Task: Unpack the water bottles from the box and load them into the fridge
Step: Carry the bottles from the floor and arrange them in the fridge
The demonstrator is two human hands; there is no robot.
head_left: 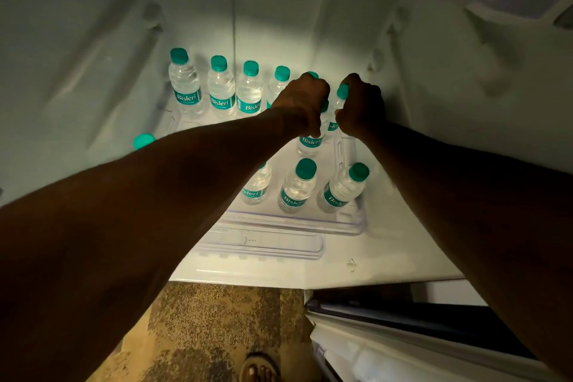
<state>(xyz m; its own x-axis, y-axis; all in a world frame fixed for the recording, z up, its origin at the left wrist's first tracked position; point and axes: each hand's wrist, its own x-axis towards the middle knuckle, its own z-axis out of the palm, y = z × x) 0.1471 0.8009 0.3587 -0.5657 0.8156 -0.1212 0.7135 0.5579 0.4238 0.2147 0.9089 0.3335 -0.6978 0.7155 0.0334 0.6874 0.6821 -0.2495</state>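
Inside, the fridge point(93, 40) compartment is lit from within and holds small clear water bottles with teal caps and teal "Bisleri" labels, all standing on one transparent shelf point(294, 223).

Back row point(229, 87): four bottles fully visible, upright, side by side along the rear wall; a fifth cap point(312, 74) just shows above the left hand, so at least five in that row.

Front row point(305, 187): three bottles near the shelf's front lip; the leftmost is partly hidden behind the left forearm, the rightmost leans slightly right.

One more teal cap point(143, 140) shows at the far left, beside the left forearm; its bottle is hidden.

Left hand point(302, 102): fingers curled down round the upper part of a bottle point(311, 141) standing between the two rows; its label shows below the fist.

Right hand point(361, 107): fingers curled round the neck of another bottle point(340, 96), just beside the first, near the right wall; its cap pokes out by the thumb.

Count of caps or bottles visible: eleven.

Below the shelf lies a clear drawer cover point(263, 245) with faint lettering. Lower frame: speckled brown floor point(217, 319), a sandalled foot point(259, 369), the open fridge door point(403, 335) at right.
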